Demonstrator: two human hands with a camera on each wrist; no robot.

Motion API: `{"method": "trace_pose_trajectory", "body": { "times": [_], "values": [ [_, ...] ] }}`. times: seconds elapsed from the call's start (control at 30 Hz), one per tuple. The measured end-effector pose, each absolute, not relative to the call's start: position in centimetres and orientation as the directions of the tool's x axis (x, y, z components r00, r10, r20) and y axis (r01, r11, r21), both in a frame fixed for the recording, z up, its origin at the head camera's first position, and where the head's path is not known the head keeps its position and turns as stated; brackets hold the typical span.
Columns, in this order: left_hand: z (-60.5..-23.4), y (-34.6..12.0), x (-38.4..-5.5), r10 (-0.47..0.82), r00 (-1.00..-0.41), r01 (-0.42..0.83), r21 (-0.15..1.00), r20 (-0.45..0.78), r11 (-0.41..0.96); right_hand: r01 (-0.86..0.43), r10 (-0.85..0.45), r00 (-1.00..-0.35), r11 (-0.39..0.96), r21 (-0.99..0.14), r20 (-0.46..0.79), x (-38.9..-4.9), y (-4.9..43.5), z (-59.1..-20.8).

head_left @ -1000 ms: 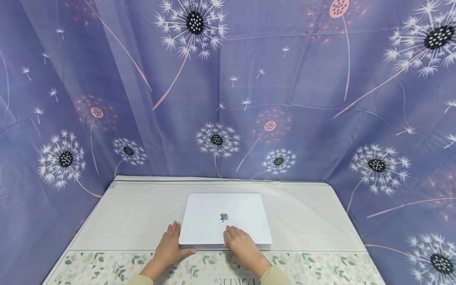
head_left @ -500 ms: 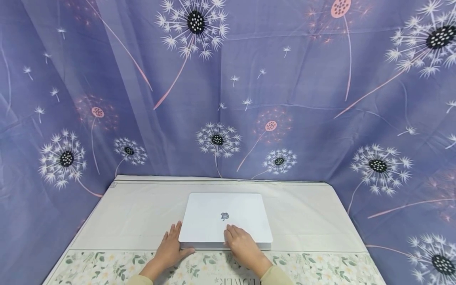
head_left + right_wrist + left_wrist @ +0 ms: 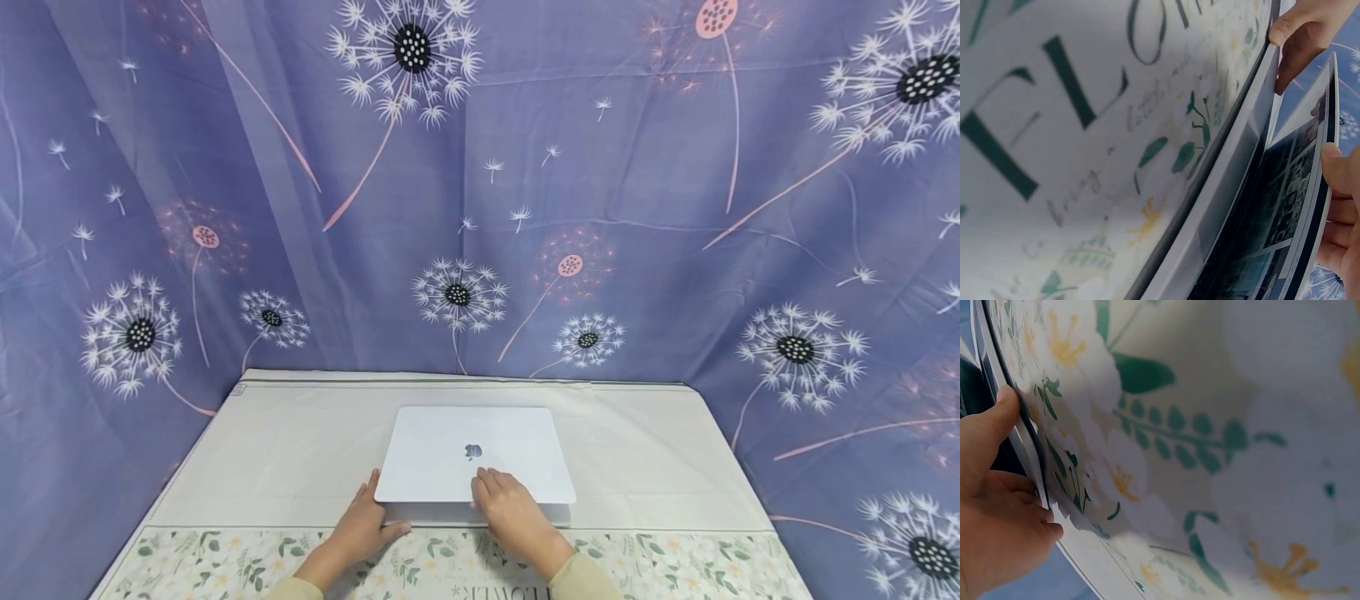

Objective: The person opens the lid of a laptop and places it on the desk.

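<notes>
A silver laptop (image 3: 480,467) with a dark apple logo lies on the table, its lid tilted up a little from the base at the front. My right hand (image 3: 512,515) pinches the middle of the lid's front edge, with the thumb (image 3: 1334,161) on the screen side and the fingers on the outer side. At the base's front left corner is my left hand (image 3: 360,525), its thumb (image 3: 1005,406) on the front edge and its fingers along the left side. Between lid and base, the right wrist view shows part of the dark screen (image 3: 1300,187).
The table carries a plain off-white cover (image 3: 300,450) and, nearer me, a floral mat (image 3: 247,560) with printed lettering. A purple dandelion-print curtain (image 3: 637,192) stands around the back and both sides.
The lid's front edge has risen, my right hand going up with it, so the gap above the base is wider. My left hand has stayed at the corner with slight finger movement.
</notes>
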State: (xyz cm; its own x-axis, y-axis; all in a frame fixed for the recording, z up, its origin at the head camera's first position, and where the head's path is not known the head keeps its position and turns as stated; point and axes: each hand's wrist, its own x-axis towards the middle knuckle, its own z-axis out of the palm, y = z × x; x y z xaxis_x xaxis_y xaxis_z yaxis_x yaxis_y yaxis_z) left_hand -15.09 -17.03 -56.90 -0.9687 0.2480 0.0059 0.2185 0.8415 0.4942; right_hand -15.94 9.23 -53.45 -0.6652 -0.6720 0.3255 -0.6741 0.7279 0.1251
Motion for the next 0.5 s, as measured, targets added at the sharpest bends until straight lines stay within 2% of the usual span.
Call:
{"method": "trace_pose_trajectory", "body": {
  "times": [0.23,0.5],
  "values": [
    [-56.9,-17.0,-15.2,0.253,-0.967,0.226,0.475,0.007,0.851,-0.682,-0.681,-0.633,0.715,0.151,0.369,-16.3,9.3,-52.9],
    [-56.8,-17.0,-15.4,0.268,-0.962,0.216,0.450,-0.053,0.866,-0.707,-0.704,-0.577,0.684,0.180,0.414,-17.3,9.5,-52.0]
  ]
}}
